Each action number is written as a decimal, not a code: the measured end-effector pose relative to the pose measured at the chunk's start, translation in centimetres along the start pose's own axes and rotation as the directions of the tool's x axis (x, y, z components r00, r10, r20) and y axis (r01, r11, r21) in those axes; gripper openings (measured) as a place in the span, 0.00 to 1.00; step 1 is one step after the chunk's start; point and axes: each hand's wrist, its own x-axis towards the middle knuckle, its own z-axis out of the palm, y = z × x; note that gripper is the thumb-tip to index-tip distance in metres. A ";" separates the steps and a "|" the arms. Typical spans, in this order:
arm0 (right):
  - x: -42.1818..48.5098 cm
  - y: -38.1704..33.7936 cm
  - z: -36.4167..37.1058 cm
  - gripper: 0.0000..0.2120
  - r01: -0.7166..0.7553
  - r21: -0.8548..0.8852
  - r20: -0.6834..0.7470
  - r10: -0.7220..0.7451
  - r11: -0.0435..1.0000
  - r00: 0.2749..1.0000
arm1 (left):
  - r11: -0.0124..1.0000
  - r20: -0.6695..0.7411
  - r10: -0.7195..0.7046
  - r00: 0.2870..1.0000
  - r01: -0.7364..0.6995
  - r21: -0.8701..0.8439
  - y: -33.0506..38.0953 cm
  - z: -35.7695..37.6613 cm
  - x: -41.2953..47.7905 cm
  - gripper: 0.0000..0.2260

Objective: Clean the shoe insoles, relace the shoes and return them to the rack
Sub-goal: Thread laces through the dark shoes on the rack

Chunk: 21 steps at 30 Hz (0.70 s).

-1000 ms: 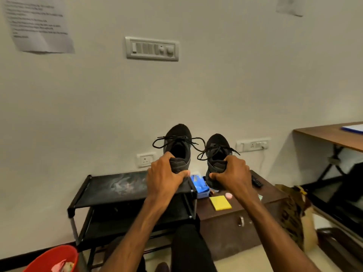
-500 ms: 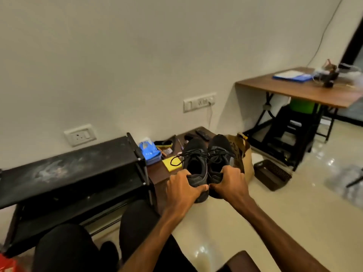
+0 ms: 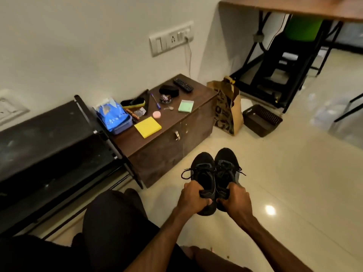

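Two black laced shoes sit side by side above the cream floor, toes pointing away from me. My left hand [image 3: 193,199] grips the heel of the left shoe [image 3: 203,173]. My right hand [image 3: 235,201] grips the heel of the right shoe [image 3: 225,169]. Loose black laces hang over both tongues. The black shoe rack [image 3: 49,134] stands to the left against the wall, its shelves bare and dusty. Whether the soles touch the floor I cannot tell.
A low brown cabinet [image 3: 172,138] beside the rack carries a blue wipes pack [image 3: 115,117], shoe brush [image 3: 133,104], yellow pad [image 3: 147,127], green pad [image 3: 186,106], polish tin and remote. A paper bag [image 3: 227,108], dark basket [image 3: 262,119] and desk stand to the right.
Both hands carried the shoes from above the rack's top down and to the right, low over the floor in front of the cabinet. My view tilted downward.
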 end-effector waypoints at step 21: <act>7.3 9.1 20.9 0.10 0.035 0.048 0.307 -0.049 0.998 0.950 | 0.877 0.236 -0.461 0.855 0.399 0.266 -16.6 12.3 12.7 0.23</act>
